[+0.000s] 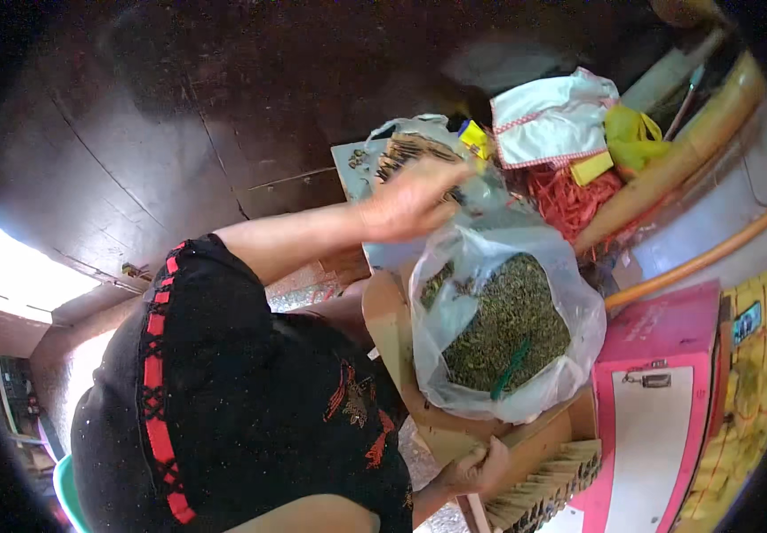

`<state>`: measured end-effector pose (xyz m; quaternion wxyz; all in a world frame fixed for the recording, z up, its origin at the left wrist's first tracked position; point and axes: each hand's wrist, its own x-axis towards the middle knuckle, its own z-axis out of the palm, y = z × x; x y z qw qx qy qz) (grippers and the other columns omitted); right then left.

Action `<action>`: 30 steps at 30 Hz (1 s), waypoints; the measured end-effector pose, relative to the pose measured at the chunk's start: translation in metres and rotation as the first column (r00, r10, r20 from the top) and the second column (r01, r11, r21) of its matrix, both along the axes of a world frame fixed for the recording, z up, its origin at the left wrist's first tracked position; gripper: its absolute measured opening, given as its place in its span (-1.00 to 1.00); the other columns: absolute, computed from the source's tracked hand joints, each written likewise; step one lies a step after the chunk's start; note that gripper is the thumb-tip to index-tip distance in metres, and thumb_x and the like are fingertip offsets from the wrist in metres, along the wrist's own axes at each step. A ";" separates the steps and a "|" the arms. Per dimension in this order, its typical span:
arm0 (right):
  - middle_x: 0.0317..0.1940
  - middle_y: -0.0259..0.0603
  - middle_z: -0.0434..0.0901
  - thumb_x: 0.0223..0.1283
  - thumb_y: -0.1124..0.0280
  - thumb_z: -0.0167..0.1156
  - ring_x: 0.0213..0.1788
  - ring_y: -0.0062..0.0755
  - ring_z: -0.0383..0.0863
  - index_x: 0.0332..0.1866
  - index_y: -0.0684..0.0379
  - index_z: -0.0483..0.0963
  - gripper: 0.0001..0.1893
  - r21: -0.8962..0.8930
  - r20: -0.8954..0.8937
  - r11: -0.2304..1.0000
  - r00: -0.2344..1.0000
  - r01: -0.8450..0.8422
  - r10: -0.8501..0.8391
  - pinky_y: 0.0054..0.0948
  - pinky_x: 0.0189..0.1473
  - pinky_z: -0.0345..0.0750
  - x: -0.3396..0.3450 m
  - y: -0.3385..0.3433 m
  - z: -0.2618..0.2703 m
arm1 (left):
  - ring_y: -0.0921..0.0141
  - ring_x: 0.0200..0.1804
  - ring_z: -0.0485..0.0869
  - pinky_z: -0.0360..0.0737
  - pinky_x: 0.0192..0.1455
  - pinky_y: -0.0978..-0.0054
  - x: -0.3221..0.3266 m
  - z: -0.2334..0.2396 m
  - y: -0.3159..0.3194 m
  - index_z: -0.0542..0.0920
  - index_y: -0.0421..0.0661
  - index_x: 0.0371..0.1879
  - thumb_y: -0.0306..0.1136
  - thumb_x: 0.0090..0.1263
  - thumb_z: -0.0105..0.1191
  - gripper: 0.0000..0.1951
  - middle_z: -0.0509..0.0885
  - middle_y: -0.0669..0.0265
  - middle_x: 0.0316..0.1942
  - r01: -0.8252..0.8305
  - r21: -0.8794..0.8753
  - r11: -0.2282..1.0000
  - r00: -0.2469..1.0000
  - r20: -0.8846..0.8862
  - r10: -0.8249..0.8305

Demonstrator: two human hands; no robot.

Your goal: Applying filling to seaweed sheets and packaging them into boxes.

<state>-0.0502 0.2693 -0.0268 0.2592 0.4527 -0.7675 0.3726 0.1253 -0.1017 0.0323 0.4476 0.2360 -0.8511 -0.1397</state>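
Observation:
My left hand (417, 200), blurred and with bent fingers, is over a pale board (350, 166), beside a pile of thin brown rolls (417, 150). Whether anything is between its fingers cannot be made out. Below it, an open translucent plastic bag (583, 320) of dried, shredded green-brown leaf (503, 320) sits on a brown tray (387, 313). A dark green strip (511, 370) lies on the leaf. My right hand (473, 470) is at the tray's lower edge, fingers curled; its grip is unclear. Beside it are several bundled brown rolls (543, 490).
Beyond the board are a white cloth (550, 120) with a red checked border, a yellow-green plastic bag (633, 136), a small yellow packet (473, 138) and red shredded strips (573, 200). A pink and white cabinet (653, 426) stands at the right, near yellow bundles (743, 413).

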 end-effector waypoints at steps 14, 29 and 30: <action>-0.35 -0.01 0.56 0.37 0.24 0.00 -0.31 -0.04 0.56 -0.29 0.36 0.53 -0.65 0.214 0.073 0.972 0.994 -0.097 0.083 -0.25 -0.25 0.50 -0.009 -0.014 -0.004 | 0.15 -0.26 0.69 0.53 -0.17 0.18 0.046 -0.007 -0.155 0.74 -0.01 -0.40 -0.29 0.13 0.11 -0.84 0.71 0.16 -0.41 -0.373 0.087 0.924 0.869 0.381 0.315; -0.32 0.00 0.60 0.34 0.29 0.04 -0.25 -0.03 0.59 -0.24 0.38 0.57 -0.69 0.239 0.179 0.957 0.976 -0.162 0.121 -0.21 -0.18 0.53 -0.010 -0.018 -0.008 | 0.19 -0.41 0.68 0.58 -0.30 0.21 0.051 -0.013 -0.168 0.72 -0.09 -0.46 -0.31 0.01 0.13 -0.82 0.68 0.24 -0.55 -0.320 0.352 0.879 0.809 0.585 0.060; -0.32 0.00 0.60 0.34 0.29 0.04 -0.25 -0.03 0.59 -0.24 0.38 0.57 -0.69 0.239 0.177 0.957 0.977 -0.163 0.122 -0.21 -0.18 0.53 -0.009 -0.020 -0.006 | 0.21 -0.44 0.68 0.58 -0.31 0.22 0.051 -0.015 -0.172 0.72 -0.10 -0.48 -0.32 -0.01 0.13 -0.83 0.67 0.26 -0.58 -0.321 0.411 0.853 0.815 0.579 0.028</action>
